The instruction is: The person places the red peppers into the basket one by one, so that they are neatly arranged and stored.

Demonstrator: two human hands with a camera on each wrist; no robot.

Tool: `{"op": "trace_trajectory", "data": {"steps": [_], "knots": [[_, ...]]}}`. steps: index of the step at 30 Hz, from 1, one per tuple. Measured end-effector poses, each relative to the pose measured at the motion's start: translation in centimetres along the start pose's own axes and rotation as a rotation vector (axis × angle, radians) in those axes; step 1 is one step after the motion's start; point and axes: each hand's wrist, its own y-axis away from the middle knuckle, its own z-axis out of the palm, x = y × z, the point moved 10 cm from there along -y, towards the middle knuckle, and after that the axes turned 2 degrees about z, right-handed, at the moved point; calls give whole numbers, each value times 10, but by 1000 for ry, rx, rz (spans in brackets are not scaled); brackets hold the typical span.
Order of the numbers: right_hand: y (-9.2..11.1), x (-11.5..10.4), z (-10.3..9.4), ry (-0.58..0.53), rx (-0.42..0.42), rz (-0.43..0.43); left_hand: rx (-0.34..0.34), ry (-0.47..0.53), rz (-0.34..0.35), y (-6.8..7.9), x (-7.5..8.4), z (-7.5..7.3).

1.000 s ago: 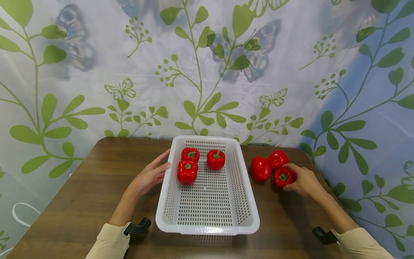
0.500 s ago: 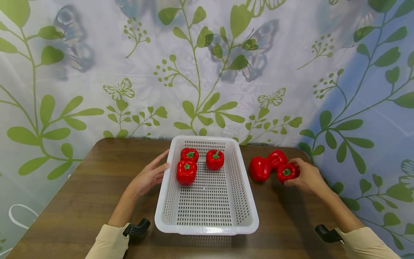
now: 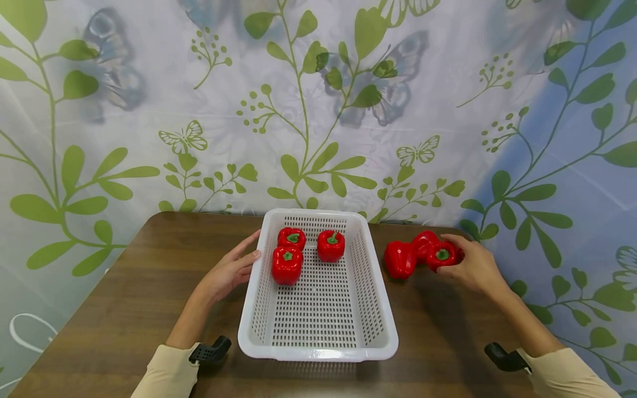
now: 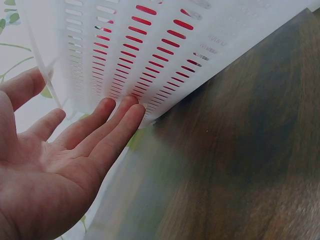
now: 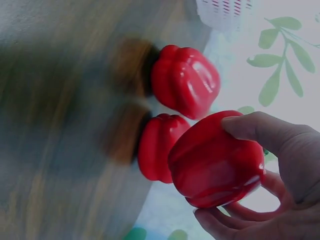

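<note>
My right hand [image 3: 473, 266] grips a glossy red bell pepper [image 3: 442, 256] with a green stem, right of the basket. In the right wrist view, thumb and fingers curl round this bell pepper [image 5: 217, 162]. Close beside it are two more red bell peppers, one nearer the basket [image 3: 400, 260] and one behind [image 3: 424, 244]. My left hand [image 3: 226, 276] rests its extended fingers against the left side of a white perforated plastic basket [image 3: 318, 354]. The left wrist view has these fingers [image 4: 117, 127] along the slotted wall. Three red bell peppers stand inside, including a front one [image 3: 287, 268].
The basket stands on a brown wooden table [image 3: 134, 298]. A leaf-and-butterfly patterned curtain [image 3: 318, 110] hangs behind the table and along its right side. Each wrist wears a black device, such as the left one [image 3: 211, 351]. A white cord loop [image 3: 22, 331] shows at far left.
My right hand has moved the gripped bell pepper away from me and slightly right, closer to the rear pepper on the table. The left hand and basket have stayed in place.
</note>
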Motion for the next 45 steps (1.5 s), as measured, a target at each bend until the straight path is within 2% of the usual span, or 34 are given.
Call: {"op": "trace_trajectory", "data": {"steps": [5, 10, 23, 37, 45], "knots": [[-2, -10, -4, -21, 18, -8, 2, 4, -1, 1, 1, 0], [-3, -16, -7, -53, 15, 31, 0, 4, -1, 1, 1, 0], [-9, -43, -1, -180, -130, 146, 0, -7, 2, -1, -3, -1], [-21, -88, 1, -284, -134, 96, -2, -3, 4, -2, -3, -2], [-26, -110, 11, -328, -134, 94, -7, -8, 7, -3, -3, -2]]}}
